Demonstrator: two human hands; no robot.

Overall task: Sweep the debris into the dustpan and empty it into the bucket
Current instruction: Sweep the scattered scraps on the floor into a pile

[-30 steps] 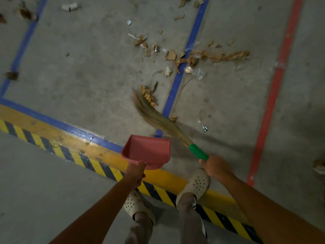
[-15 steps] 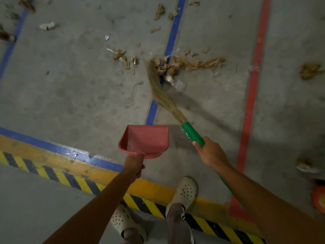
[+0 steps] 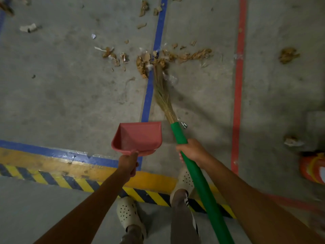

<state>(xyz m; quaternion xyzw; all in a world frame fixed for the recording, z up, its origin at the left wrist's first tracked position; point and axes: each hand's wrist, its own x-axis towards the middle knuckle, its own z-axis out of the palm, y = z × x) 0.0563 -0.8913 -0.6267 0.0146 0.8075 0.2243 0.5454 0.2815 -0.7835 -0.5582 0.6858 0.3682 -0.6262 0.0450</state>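
My left hand grips the handle of a red dustpan, held just above the concrete floor with its mouth facing away from me. My right hand grips the green handle of a straw broom. The broom's bristles reach forward along a blue floor line, their tips touching a brown pile of debris of dry scraps and paper bits. The dustpan looks empty. An orange bucket shows partly at the right edge.
More scraps lie scattered: a clump beyond the red line, a piece near the bucket, white bits at far left. A yellow-black hazard stripe crosses under my feet.
The broom swung from the left, near the dustpan, forward and right onto the main debris pile. A small scrap group was pushed up to the pile. The dustpan stayed held in place.
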